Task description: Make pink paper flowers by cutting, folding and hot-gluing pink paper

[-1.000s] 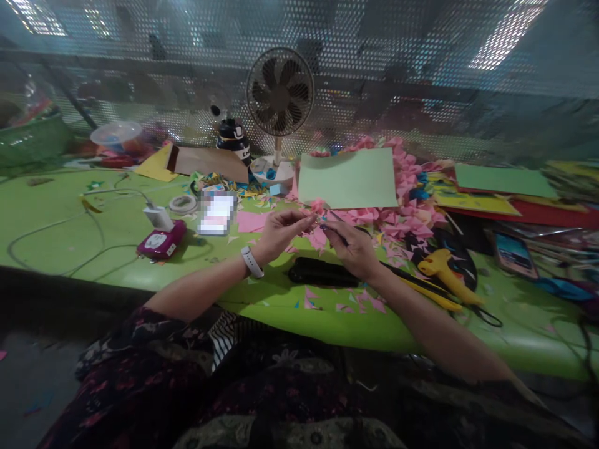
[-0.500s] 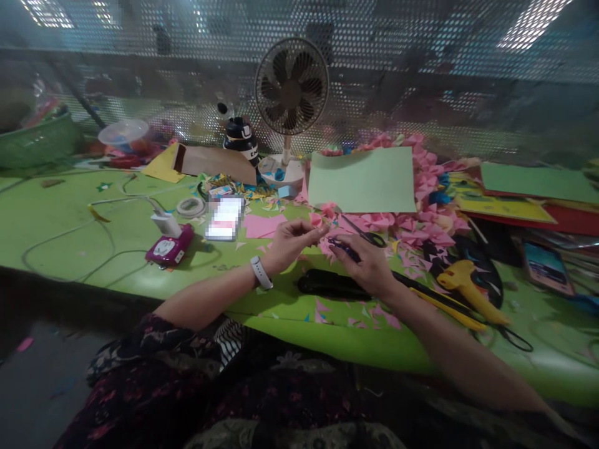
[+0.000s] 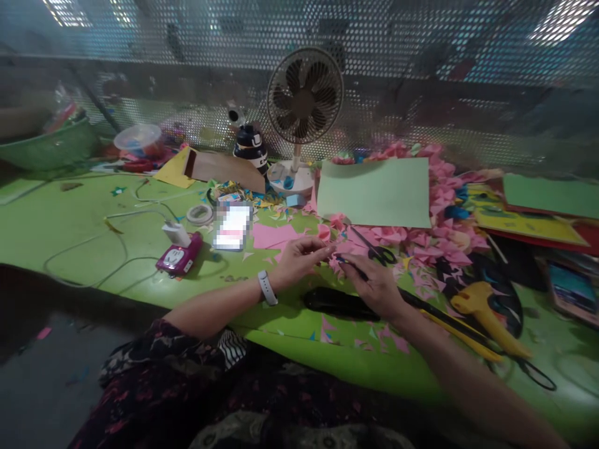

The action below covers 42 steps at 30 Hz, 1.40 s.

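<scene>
My left hand [image 3: 302,262], with a pale watch band at the wrist, is closed in a pinch. Whatever lies between its fingertips is too small to make out. Close to it on the right, my right hand [image 3: 374,284] curls around a small dark object [image 3: 353,265] whose kind I cannot tell. Both sets of fingertips nearly meet above pink paper scraps. Dark-handled scissors [image 3: 381,252] lie just beyond the right hand. Below that hand rests a long black object [image 3: 337,302]. Flat pink paper [image 3: 274,236] lies behind my left hand.
A light green sheet [image 3: 374,193] rests against a heap of pink paper pieces [image 3: 442,218]. To the right lie a yellow glue gun [image 3: 489,315] and a phone [image 3: 573,284]. A fan [image 3: 304,100] stands behind; a lit phone [image 3: 233,227] and purple adapter [image 3: 180,254] are left.
The whole view has shifted, so the table's things appear farther right and lower. My hands stay close together over the scraps; the dark object shows less between my right fingers.
</scene>
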Tool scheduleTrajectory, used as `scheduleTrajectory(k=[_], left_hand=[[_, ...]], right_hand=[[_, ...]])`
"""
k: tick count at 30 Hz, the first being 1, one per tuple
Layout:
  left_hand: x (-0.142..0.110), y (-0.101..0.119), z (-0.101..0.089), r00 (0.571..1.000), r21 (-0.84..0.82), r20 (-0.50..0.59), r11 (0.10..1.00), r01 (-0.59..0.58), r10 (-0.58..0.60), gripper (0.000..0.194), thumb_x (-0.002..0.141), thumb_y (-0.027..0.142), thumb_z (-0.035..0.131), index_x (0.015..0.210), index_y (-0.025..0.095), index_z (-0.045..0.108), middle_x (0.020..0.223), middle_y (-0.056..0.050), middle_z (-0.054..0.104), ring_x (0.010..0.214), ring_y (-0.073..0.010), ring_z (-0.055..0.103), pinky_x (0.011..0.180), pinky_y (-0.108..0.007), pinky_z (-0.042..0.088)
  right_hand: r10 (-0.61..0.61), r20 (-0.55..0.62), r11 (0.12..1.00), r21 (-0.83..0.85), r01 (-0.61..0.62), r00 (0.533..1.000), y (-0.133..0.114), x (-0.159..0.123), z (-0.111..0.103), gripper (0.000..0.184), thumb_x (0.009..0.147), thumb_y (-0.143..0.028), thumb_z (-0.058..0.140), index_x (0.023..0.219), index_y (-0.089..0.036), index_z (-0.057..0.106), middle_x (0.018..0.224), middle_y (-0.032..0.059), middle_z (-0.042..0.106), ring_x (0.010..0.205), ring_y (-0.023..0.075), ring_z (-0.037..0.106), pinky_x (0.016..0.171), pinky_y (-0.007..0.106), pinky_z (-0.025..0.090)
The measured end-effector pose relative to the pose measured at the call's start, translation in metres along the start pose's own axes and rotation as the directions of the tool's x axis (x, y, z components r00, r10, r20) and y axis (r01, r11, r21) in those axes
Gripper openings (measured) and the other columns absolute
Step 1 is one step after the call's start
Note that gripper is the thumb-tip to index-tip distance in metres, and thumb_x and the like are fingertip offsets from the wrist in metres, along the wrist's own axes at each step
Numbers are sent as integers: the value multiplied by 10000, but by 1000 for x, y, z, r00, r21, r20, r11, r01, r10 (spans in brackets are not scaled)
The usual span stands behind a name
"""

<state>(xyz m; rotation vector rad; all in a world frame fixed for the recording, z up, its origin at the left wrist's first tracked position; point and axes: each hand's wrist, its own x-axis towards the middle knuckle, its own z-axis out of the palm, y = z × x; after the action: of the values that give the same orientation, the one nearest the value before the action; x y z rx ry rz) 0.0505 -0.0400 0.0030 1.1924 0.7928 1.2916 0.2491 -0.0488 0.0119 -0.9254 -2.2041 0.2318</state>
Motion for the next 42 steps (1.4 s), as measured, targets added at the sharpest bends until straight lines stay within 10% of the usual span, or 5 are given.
scheduleTrajectory(k=[11, 22, 42], left_hand=[[-1, 4, 0, 997, -26, 33, 997, 71, -71, 336, 740, 457, 795, 761, 135, 699, 687, -13, 661, 604, -90, 576, 618, -237, 489], [-7, 3, 2, 1000, 61, 9, 998, -25, 24, 299, 728, 424, 813, 718, 146, 704, 700, -26, 693, 631, -106, 609, 606, -229, 498], [-10, 3, 4, 993, -5, 32, 994, 113, -113, 264, 710, 418, 828, 790, 177, 757, 728, -39, 743, 659, -135, 689, 681, -277, 586]], right_hand=[[105, 99, 985, 127, -118, 989, -4, 1, -4, 247, 988, -303, 492, 1105, -208, 688, 905, 62, 773, 762, 200, 737, 714, 316, 600], [38, 124, 983, -184, -14, 992, -4, -8, -3, 294, 1021, -343, 433, 1141, -212, 667, 870, 77, 738, 725, 184, 693, 608, 275, 504], [80, 304, 972, -234, -7, 949, 11, -10, -12, 444, 1054, -401, 296, 1313, -237, 617, 876, 72, 752, 655, 164, 643, 525, 257, 418]])
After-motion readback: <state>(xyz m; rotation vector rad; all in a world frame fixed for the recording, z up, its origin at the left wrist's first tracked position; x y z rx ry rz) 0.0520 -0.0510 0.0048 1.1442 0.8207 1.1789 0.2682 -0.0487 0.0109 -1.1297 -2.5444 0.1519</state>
